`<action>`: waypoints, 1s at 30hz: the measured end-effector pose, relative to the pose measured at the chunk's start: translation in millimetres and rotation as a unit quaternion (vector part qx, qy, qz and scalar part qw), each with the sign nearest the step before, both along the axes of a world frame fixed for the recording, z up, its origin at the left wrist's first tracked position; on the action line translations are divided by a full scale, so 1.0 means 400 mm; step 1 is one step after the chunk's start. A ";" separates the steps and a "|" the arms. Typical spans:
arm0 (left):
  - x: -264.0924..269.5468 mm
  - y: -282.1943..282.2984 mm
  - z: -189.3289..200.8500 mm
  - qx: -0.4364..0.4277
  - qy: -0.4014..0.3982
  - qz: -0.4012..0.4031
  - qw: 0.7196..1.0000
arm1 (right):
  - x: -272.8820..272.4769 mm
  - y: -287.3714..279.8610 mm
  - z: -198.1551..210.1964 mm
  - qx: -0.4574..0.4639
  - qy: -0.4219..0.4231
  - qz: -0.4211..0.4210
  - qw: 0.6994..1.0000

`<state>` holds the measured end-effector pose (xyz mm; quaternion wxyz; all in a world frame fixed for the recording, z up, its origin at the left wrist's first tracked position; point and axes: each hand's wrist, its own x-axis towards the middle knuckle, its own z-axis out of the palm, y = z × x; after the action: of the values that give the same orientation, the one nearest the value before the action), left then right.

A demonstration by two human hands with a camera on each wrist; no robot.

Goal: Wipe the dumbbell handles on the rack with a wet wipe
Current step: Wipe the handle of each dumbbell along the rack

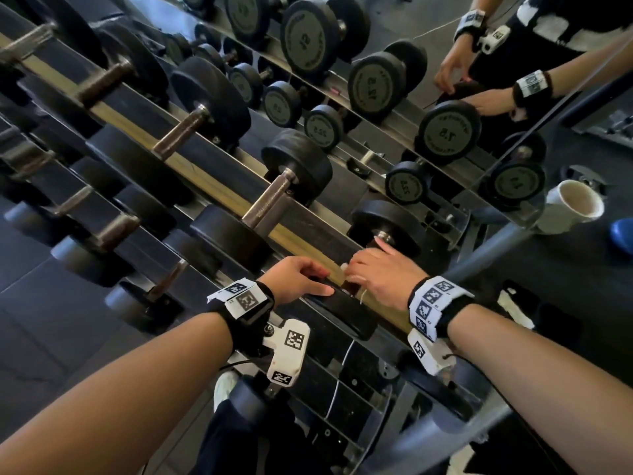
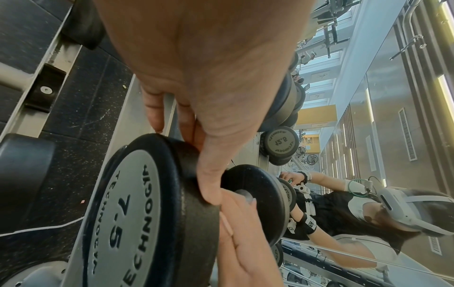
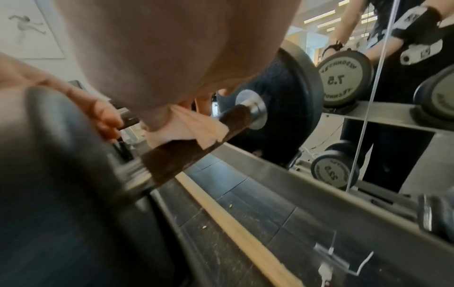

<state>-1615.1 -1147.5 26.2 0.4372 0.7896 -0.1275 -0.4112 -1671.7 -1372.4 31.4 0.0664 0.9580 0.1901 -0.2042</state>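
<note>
Head view: our left hand (image 1: 298, 281) rests, fingers curved, on the near head of the end dumbbell (image 1: 387, 231) on the rack (image 1: 212, 181); our right hand (image 1: 380, 274) covers its handle.

Left wrist view: the head reads 7.5.

Right wrist view: fingers press the wipe (image 3: 194, 126) around the handle (image 3: 196, 143), leaving a bare stretch on either side.

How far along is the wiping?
Nothing visibly finished. In hand: the right hand holds the wipe on the 7.5 dumbbell's handle, while the left hand steadies its near head. The other handles along the rack seem left.
</note>
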 end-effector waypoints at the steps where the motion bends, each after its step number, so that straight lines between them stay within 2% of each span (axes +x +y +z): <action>1: 0.000 0.001 0.002 0.000 0.002 0.000 1.000 | 0.018 -0.008 0.003 -0.020 -0.012 -0.002 1.000; 4: -0.002 0.002 0.003 -0.001 0.004 0.004 1.000 | 0.028 -0.011 0.002 -0.058 -0.031 -0.026 0.998; 9: -0.002 0.002 0.005 0.003 0.000 0.002 1.000 | -0.016 -0.006 -0.023 0.000 0.034 0.018 0.999; 11: -0.001 0.002 0.007 0.005 0.001 0.000 1.000 | 0.008 -0.024 -0.020 -0.018 -0.005 0.018 1.000; 15: -0.001 0.000 0.010 0.011 0.002 -0.006 1.000 | 0.028 -0.028 -0.023 -0.007 -0.052 -0.061 0.997; 18: -0.001 -0.001 0.013 0.011 -0.005 -0.003 1.000 | -0.023 0.006 -0.040 0.021 -0.002 0.022 1.000; 21: -0.001 -0.002 0.018 0.016 -0.006 -0.008 1.000 | -0.032 0.001 -0.022 0.061 0.020 0.033 0.997; 23: 0.000 -0.002 0.024 0.019 -0.006 -0.012 1.000 | 0.004 -0.025 -0.003 0.043 -0.008 -0.017 0.999; 26: -0.001 -0.002 0.030 0.021 -0.005 -0.018 1.000 | 0.021 -0.028 0.024 0.021 -0.002 -0.107 0.994; 28: -0.001 -0.003 0.032 0.026 -0.010 -0.024 0.999 | -0.016 -0.008 0.018 0.058 0.021 -0.109 0.992; 30: -0.001 -0.004 0.034 0.034 -0.021 -0.031 0.999 | -0.059 0.005 0.008 0.102 0.041 -0.076 0.991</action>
<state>-1615.6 -1149.2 39.9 0.3948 0.8082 -0.1469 -0.4117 -1695.3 -1370.2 34.7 -0.0551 0.9622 0.1387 -0.2278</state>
